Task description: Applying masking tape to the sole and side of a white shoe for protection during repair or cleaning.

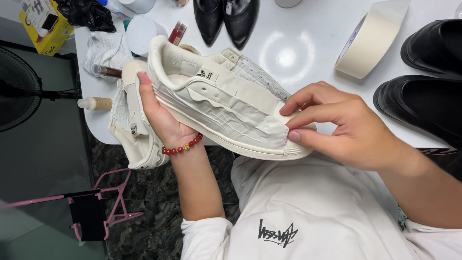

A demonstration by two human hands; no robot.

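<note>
While the left hand [161, 120] cups the heel end of a cream sneaker [226, 103] from below, its grip closed around the sole and back of the shoe, the right hand [346, 127] meets the toe end. The right grip is pressed together, thumb and fingertips [294, 136] pinching the end of the pale masking tape [240, 113] that lies wrinkled along the shoe's side. The sneaker is held tilted on its side above the near edge of the white counter [293, 53], over the person's lap and white shirt [308, 212]. A red bead bracelet [182, 147] circles the left wrist. A second cream sneaker [132, 135] lies at the counter's edge just behind the left hand. Further back stand a pair of pointed black shoes [226, 19], and to the right a roll of masking tape [370, 41] leans near two black leather shoes [423, 82]. Small bottles [96, 103] and a crumpled cloth [106, 50] sit at the left end.
</note>
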